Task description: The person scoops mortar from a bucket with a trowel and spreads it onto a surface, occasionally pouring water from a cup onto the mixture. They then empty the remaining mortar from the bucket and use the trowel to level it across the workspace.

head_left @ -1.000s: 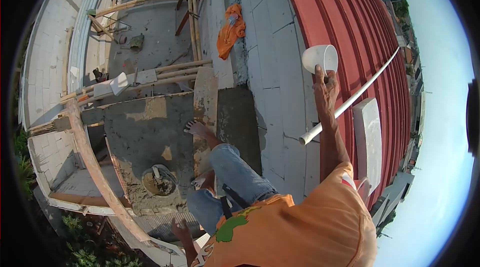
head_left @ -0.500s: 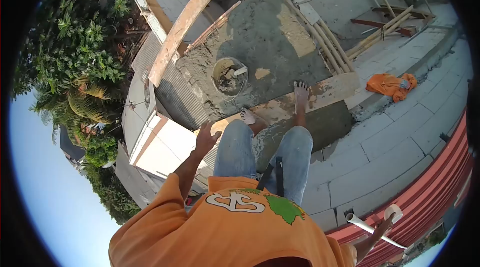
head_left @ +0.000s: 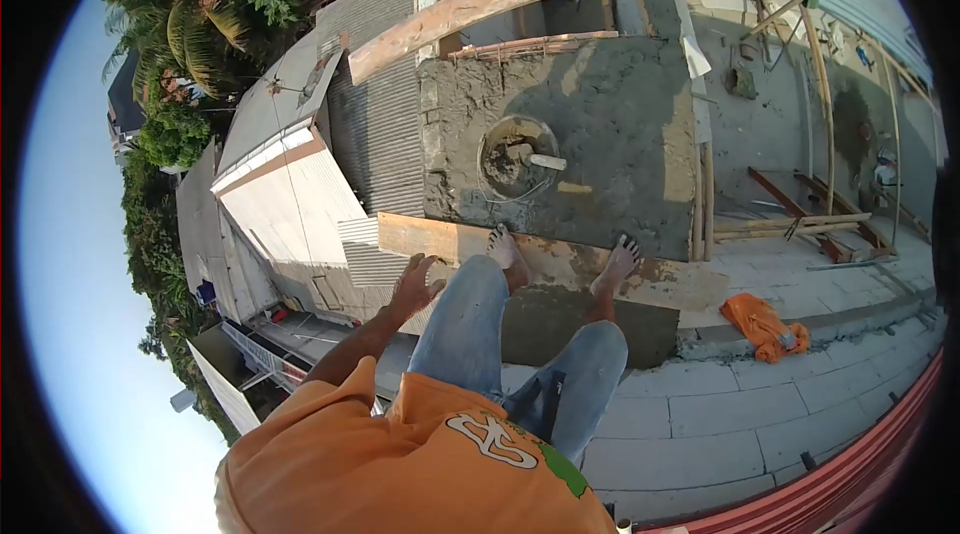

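Note:
My left hand (head_left: 416,286) is held out beside my left knee with its fingers apart and nothing in it. My right hand is out of view. Both bare feet rest on a wooden plank (head_left: 440,237) along the edge of a wet cement surface (head_left: 630,104). On the cement, in front of my feet, stands a bucket (head_left: 518,158) with grey mix inside and a pale handle (head_left: 547,163) sticking out over its rim.
A long curved-looking board (head_left: 520,2) crosses beyond the cement. Corrugated roofing (head_left: 375,114) lies lower at the left. An orange cloth (head_left: 762,327) lies on the block wall at the right. Bamboo poles (head_left: 825,104) and red roofing (head_left: 850,464) are further right.
The view has turned and shifted, so the bucket and planks sit differently in it. My right hand, which held a white pipe and a pale round thing, has left the view. My left hand remains open.

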`<state>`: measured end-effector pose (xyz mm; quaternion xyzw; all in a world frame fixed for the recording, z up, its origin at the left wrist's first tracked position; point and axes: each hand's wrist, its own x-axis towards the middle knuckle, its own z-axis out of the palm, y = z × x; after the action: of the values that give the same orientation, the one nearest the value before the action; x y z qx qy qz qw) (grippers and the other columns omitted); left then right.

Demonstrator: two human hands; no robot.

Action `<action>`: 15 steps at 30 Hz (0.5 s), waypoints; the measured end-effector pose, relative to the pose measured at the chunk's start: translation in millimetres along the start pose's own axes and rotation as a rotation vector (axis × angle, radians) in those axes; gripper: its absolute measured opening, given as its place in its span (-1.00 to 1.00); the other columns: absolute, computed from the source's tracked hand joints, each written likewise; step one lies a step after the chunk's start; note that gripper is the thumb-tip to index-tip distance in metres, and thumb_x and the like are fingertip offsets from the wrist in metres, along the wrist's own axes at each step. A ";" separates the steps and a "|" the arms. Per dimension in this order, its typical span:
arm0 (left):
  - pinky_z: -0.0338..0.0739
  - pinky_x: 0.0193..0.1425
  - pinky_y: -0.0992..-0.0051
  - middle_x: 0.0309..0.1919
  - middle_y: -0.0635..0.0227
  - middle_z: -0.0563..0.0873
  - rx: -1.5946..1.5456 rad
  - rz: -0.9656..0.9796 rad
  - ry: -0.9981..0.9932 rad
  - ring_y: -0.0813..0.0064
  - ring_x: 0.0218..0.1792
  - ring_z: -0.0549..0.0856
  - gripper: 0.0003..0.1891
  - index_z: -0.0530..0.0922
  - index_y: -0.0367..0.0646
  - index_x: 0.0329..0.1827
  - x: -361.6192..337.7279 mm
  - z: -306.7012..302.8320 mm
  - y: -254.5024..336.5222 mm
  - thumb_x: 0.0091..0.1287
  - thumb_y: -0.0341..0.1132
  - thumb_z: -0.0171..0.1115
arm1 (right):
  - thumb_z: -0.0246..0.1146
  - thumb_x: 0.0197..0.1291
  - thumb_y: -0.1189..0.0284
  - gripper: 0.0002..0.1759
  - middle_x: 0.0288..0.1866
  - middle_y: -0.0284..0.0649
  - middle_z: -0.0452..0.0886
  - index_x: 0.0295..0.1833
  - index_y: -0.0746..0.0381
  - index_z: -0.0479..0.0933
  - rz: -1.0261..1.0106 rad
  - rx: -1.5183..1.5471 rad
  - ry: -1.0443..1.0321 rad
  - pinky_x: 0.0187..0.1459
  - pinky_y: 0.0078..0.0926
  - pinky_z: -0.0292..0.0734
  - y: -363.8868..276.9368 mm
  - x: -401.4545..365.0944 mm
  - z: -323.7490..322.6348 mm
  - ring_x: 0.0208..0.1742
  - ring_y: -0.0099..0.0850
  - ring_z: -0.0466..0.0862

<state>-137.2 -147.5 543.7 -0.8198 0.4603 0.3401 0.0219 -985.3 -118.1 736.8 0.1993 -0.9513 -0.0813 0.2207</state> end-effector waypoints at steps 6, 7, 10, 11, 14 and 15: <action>0.48 0.24 0.10 0.23 -0.09 0.48 -0.188 -0.073 0.217 -0.05 0.23 0.52 -0.37 0.43 -0.22 0.31 26.5 43.5 -45.7 0.20 -0.17 0.39 | 0.11 0.46 0.25 -0.57 -0.54 -0.30 0.28 0.24 0.36 0.44 -0.472 0.129 0.203 -0.55 -0.36 0.27 -124.6 11.1 25.5 -0.59 -0.43 0.34; 0.50 0.21 0.12 0.20 -0.10 0.51 -0.293 -0.171 0.254 -0.04 0.19 0.55 -0.36 0.43 -0.25 0.31 36.8 45.1 -46.9 0.20 -0.16 0.39 | 0.10 0.47 0.26 -0.57 -0.54 -0.30 0.28 0.25 0.36 0.44 -0.618 0.176 0.115 -0.55 -0.35 0.27 -160.8 12.9 56.3 -0.59 -0.42 0.34; 0.54 0.13 0.18 0.15 -0.10 0.56 -0.448 -0.355 0.301 0.04 0.13 0.60 -0.32 0.41 -0.30 0.32 74.3 60.2 -62.3 0.22 -0.11 0.39 | 0.15 0.44 0.20 -0.51 -0.49 -0.15 0.38 0.28 0.33 0.40 -0.936 0.521 -0.309 -0.36 -0.17 0.37 -358.8 -133.9 -8.3 -0.48 -0.28 0.41; 0.54 0.12 0.18 0.17 -0.11 0.55 -0.596 -0.375 0.338 0.06 0.12 0.61 -0.31 0.39 -0.29 0.34 89.1 69.5 -72.7 0.22 -0.11 0.41 | 0.21 0.40 0.25 -0.52 -0.42 -0.12 0.42 0.27 0.34 0.39 -1.102 0.591 -0.358 -0.30 -0.12 0.38 -405.4 -170.2 16.6 -0.41 -0.22 0.44; 0.54 0.14 0.21 0.23 -0.13 0.51 -0.888 -0.379 0.355 0.13 0.14 0.60 -0.26 0.29 -0.27 0.42 134.8 86.9 -94.6 0.26 -0.14 0.41 | 0.26 0.30 0.35 -0.50 -0.06 0.09 0.53 0.29 0.31 0.37 -1.625 0.661 -0.402 -0.17 -0.08 0.57 -527.3 -324.1 28.7 -0.14 0.04 0.64; 0.52 0.18 0.24 0.24 -0.13 0.49 -1.018 -0.319 0.322 0.14 0.16 0.60 -0.26 0.25 -0.26 0.44 144.8 82.9 -88.2 0.29 -0.15 0.38 | 0.30 0.27 0.31 -0.47 -0.08 0.07 0.51 0.28 0.30 0.38 -1.732 0.656 -0.471 -0.16 -0.08 0.58 -553.4 -370.1 40.1 -0.12 0.05 0.64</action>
<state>-63.9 -174.9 372.0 -0.8278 0.1056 0.3826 -0.3964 -508.9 -463.9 423.5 0.8647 -0.4686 0.0163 -0.1802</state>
